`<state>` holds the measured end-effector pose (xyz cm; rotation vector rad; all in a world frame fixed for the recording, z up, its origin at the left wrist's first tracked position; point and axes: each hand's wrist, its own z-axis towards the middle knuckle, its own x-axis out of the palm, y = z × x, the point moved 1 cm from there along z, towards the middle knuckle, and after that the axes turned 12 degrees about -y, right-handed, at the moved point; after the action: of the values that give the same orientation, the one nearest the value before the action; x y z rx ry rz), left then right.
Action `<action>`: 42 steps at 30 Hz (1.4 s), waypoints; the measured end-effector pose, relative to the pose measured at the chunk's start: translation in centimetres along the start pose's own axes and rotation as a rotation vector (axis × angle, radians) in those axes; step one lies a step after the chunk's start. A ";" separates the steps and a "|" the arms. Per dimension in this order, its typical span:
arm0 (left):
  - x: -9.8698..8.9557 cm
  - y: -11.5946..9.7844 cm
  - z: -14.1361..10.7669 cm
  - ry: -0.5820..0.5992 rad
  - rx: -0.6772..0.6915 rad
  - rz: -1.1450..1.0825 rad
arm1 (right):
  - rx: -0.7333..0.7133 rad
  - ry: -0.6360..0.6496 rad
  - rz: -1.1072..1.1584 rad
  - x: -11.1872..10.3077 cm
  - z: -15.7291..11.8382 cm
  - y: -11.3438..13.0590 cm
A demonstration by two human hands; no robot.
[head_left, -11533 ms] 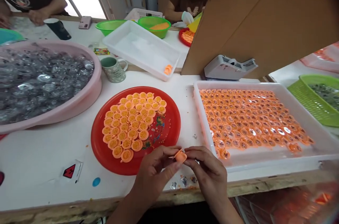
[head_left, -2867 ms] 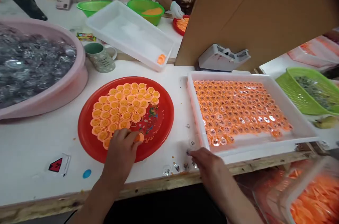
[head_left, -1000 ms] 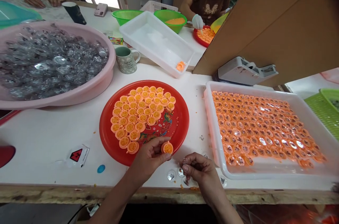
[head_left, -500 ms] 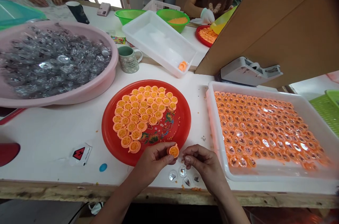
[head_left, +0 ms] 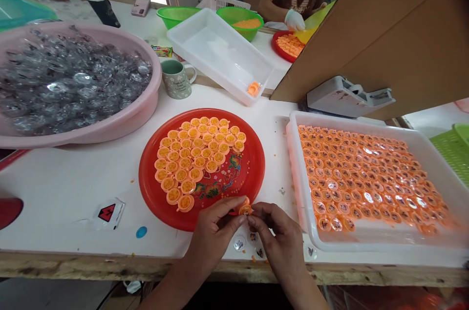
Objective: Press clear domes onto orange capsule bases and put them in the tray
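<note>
My left hand (head_left: 220,222) pinches a small orange teacup-shaped plastic piece (head_left: 245,208) over the front rim of the red round tray (head_left: 252,188). My right hand (head_left: 276,229) has thumb and forefinger closed at the front of that piece, on what looks like a small clear disc with a dark print; the fingers hide most of it. Loose clear discs (head_left: 239,242) with dark prints lie on the table below my hands. Many orange cup pieces (head_left: 198,151) with yellow centres sit in rows on the red tray.
On the right, a white tray (head_left: 317,239) holds rows of orange pieces with shiny printed tops. A pink basin (head_left: 146,110) of clear wrapped items stands left, beside a mug (head_left: 177,80). Behind are a white bin (head_left: 216,56), a tape dispenser (head_left: 346,97), a cardboard panel (head_left: 366,31) and two people.
My right hand has moved left and up to meet the orange piece in my left hand. The piece has tilted, and a dark print now shows on its front.
</note>
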<state>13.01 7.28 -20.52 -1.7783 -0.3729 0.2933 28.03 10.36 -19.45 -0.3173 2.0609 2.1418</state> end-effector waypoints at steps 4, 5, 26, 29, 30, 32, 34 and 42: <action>0.2 -0.6 0.0 -0.022 0.069 -0.036 | -0.075 -0.063 -0.023 0.1 -0.1 0.4; 0.3 -0.7 0.0 -0.030 0.074 -0.043 | -0.072 -0.070 -0.021 0.1 -0.1 0.4; 0.7 -1.4 -0.7 -0.091 0.247 -0.005 | 0.112 -0.077 0.228 1.3 -1.5 -0.8; 0.8 -1.2 -1.0 -0.103 0.220 -0.042 | 0.055 -0.102 0.166 1.4 -1.8 -0.8; 0.9 -1.2 -1.1 -0.112 0.200 -0.054 | 0.009 -0.122 0.125 1.5 -1.9 -0.8; 1.0 -1.2 -1.3 -0.132 0.168 -0.061 | -0.091 -0.157 0.053 1.4 -1.9 -0.5; 1.0 -1.3 -1.3 -0.138 0.156 -0.061 | -0.148 -0.159 0.024 1.3 -1.8 -0.2; 0.5 -1.6 -0.8 -0.050 0.277 -0.004 | -0.081 -0.079 0.059 0.6 -1.2 0.0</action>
<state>13.67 7.09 -18.78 -1.5005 -0.3530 0.3688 27.48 9.10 -19.64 -0.1806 1.9685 2.2382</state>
